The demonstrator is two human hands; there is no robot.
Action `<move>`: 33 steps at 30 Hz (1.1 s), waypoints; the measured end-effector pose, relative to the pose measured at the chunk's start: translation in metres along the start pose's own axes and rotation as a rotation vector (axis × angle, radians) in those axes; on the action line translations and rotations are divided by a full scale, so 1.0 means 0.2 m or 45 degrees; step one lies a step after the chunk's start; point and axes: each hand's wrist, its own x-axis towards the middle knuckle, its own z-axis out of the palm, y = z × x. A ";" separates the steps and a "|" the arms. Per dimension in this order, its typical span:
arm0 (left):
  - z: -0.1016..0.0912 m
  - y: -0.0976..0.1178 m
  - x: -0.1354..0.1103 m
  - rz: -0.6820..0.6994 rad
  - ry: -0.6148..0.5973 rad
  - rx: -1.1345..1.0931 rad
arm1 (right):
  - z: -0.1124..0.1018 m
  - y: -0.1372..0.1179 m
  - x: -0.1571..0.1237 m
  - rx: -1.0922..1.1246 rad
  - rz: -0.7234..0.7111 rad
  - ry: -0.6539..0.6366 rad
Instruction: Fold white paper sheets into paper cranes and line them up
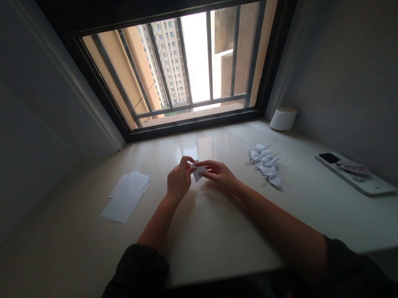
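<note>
Between my two hands, a small folded piece of white paper (pixel 198 172) is held up just over the pale countertop. My left hand (pixel 180 177) pinches its left edge, with thumb and fingers closed. From the other side, my right hand (pixel 220 173) grips it between fingers and thumb. The fingers hide part of the folds. Left of my hands lies a loose stack of white paper sheets (pixel 126 196). To the right sits a group of several folded white paper cranes (pixel 266 164), packed close together.
The pale countertop (pixel 211 236) runs up to a barred window (pixel 187 66). A white cylindrical object (pixel 283 119) stands in the back right corner. Along the right wall lies a pale phone (pixel 370 183) with a dark camera patch and a small round item on it.
</note>
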 end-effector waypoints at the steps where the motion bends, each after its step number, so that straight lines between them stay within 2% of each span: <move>1: 0.00 -0.01 0.00 -0.016 -0.003 -0.031 | 0.00 0.00 0.00 0.009 0.006 0.004; 6: 0.03 -0.03 0.01 -0.176 0.005 -0.281 | 0.00 -0.02 0.00 0.150 0.014 0.056; 9: 0.04 -0.01 0.01 -0.228 -0.072 -0.434 | 0.00 -0.01 0.00 0.188 -0.023 0.121; 12: 0.03 0.01 0.01 -0.204 -0.104 -0.415 | 0.00 0.01 0.00 0.119 -0.079 0.140; 15: 0.02 0.02 0.02 -0.154 -0.043 -0.346 | 0.01 0.03 0.00 0.018 -0.138 0.166; 19: 0.02 0.01 0.02 -0.148 0.018 -0.388 | 0.01 0.03 0.01 -0.004 -0.187 0.237; 22: 0.03 0.01 0.02 -0.162 0.046 -0.449 | 0.02 0.01 0.00 0.026 -0.189 0.279; 28: 0.02 0.02 0.01 -0.131 0.017 -0.440 | 0.03 -0.02 -0.01 0.101 -0.111 0.225; 33: 0.02 0.03 0.01 -0.119 -0.004 -0.422 | 0.03 -0.03 0.00 0.139 -0.098 0.332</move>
